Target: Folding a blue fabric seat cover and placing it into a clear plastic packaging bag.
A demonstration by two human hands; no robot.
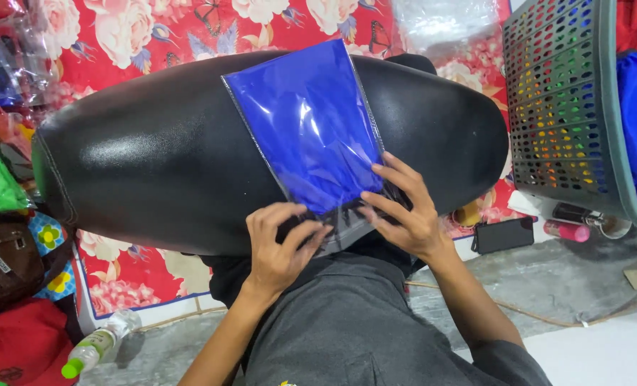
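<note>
Where floral cloth spreads, black cushion bears blue packet.

Bare forearms, no sleeves in view, grey garment over the lap

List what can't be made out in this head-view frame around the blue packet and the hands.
- Near end of the blue plastic packet: covered by the left hand and right hand; sealed or open, cannot tell.
- Packet contents: glare on the film hides detail.
- Black padded cushion: underside and support hidden by its own bulk.
- Grey perforated basket: cut off by the right edge; only coloured bits show through the holes.
</note>
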